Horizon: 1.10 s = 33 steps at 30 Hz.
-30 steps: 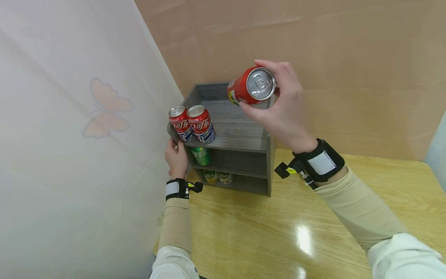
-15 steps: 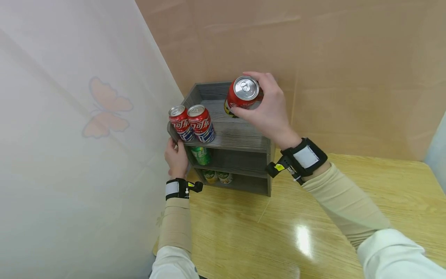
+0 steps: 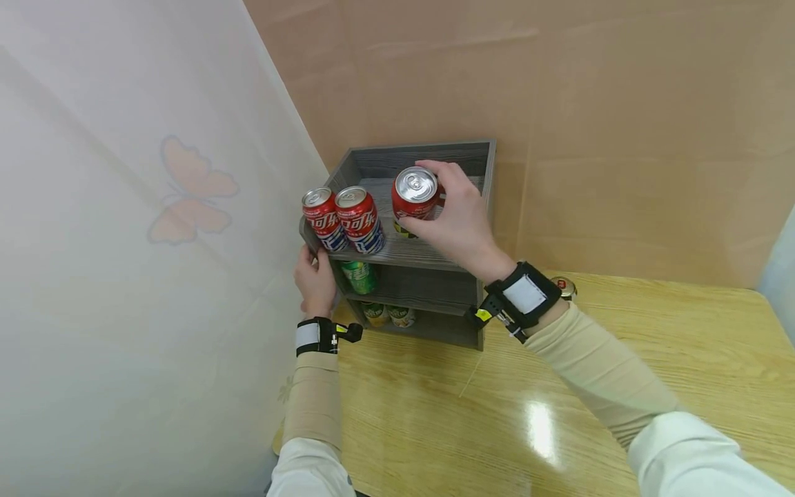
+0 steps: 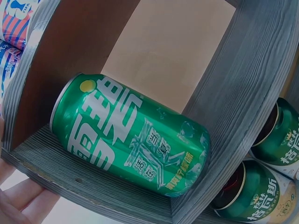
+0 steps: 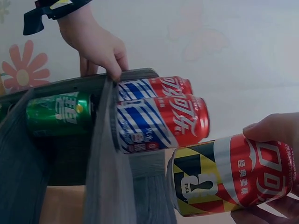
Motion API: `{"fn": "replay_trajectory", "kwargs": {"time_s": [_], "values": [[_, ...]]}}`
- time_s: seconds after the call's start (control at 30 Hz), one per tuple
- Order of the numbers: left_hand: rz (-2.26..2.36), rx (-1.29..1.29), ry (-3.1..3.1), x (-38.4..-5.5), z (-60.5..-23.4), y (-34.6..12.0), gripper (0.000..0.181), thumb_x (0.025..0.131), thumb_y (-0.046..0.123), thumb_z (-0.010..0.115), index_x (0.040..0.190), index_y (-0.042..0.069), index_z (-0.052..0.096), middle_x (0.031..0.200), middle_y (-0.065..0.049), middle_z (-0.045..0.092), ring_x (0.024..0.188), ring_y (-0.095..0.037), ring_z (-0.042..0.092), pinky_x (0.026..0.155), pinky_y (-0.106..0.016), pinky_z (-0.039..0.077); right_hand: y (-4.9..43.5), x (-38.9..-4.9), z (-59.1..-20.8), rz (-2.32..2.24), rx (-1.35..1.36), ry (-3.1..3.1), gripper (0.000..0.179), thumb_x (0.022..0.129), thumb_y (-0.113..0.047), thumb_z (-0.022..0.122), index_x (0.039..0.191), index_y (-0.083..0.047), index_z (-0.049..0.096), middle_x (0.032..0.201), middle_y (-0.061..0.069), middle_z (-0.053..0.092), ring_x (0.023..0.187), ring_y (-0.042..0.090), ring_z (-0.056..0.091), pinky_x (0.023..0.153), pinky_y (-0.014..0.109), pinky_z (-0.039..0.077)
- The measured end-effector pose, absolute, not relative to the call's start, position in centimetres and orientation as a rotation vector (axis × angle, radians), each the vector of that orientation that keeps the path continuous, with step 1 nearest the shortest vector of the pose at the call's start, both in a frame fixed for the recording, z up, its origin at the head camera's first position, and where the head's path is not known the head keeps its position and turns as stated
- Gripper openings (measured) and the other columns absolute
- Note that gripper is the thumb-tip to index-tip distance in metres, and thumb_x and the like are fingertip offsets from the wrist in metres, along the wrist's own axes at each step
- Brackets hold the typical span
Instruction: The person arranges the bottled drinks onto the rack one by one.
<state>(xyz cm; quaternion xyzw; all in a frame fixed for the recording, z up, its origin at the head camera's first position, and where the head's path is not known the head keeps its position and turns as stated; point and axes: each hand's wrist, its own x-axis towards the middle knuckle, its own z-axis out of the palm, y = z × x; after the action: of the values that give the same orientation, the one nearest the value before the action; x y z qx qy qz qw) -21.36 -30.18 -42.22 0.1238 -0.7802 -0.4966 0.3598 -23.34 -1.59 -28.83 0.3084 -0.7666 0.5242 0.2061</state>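
My right hand [image 3: 456, 221] holds a red cola can [image 3: 415, 186] by its sides, thumb in front and fingers behind. The can is upright over the top shelf of a grey wooden rack [image 3: 428, 257]; the right wrist view shows its yellow-and-black patterned base [image 5: 194, 179] near the rack's edge. Two red-and-blue cola cans [image 3: 360, 219] stand side by side at the left of the top shelf. My left hand [image 3: 315, 283] grips the rack's left side; in the right wrist view its thumb presses the shelf edge beside those cans.
A green soda can [image 4: 126, 135] stands on the middle shelf at the left. Two green-and-white cans [image 3: 400, 316] stand on the bottom shelf. A can with a gold rim [image 3: 564, 286] is partly hidden behind my right wrist on the wooden table [image 3: 435, 414]. A wall [image 3: 124, 310] borders the left.
My right hand has brought the cola can down and left over the top shelf, turning it from tilted to upright. The left hand has stayed on the rack.
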Motion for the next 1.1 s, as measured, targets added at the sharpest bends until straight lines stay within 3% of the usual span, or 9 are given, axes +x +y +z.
{"fn": "replay_trajectory", "kwargs": {"time_s": [0.37, 0.6, 1.1], "values": [[-1.294, 0.325, -2.01, -21.5, -42.4, -30.1, 0.029, 0.107, 0.025, 0.051, 0.129, 0.012, 0.065, 0.131, -0.002, 0.066, 0.113, -0.014, 0.066, 0.092, -0.039, 0.054, -2.6, -23.4, -31.3, 1.427, 0.875, -2.199, 0.077, 0.08, -0.012, 0.087, 0.144, 0.0, 0.047, 0.131, 0.016, 0.052, 0.119, 0.026, 0.056, 0.093, 0.037, 0.052], [-1.3, 0.335, -2.022, -21.5, -42.4, -30.1, 0.03, 0.107, 0.029, 0.051, 0.129, 0.014, 0.064, 0.132, 0.001, 0.066, 0.107, -0.014, 0.068, 0.083, -0.035, 0.055, -2.9, -23.4, -31.9, 1.427, 0.858, -2.231, 0.078, 0.082, -0.013, 0.086, 0.147, 0.0, 0.044, 0.132, 0.017, 0.051, 0.119, 0.027, 0.056, 0.092, 0.038, 0.052], [-1.304, 0.337, -2.017, -21.4, -42.3, -30.1, 0.03, 0.107, 0.029, 0.052, 0.13, 0.013, 0.064, 0.133, -0.001, 0.065, 0.113, -0.016, 0.066, 0.094, -0.042, 0.054, -3.8, -23.5, -32.2, 1.436, 0.825, -2.285, 0.079, 0.085, -0.014, 0.084, 0.149, 0.0, 0.041, 0.136, 0.018, 0.05, 0.124, 0.03, 0.054, 0.098, 0.044, 0.05]]}}
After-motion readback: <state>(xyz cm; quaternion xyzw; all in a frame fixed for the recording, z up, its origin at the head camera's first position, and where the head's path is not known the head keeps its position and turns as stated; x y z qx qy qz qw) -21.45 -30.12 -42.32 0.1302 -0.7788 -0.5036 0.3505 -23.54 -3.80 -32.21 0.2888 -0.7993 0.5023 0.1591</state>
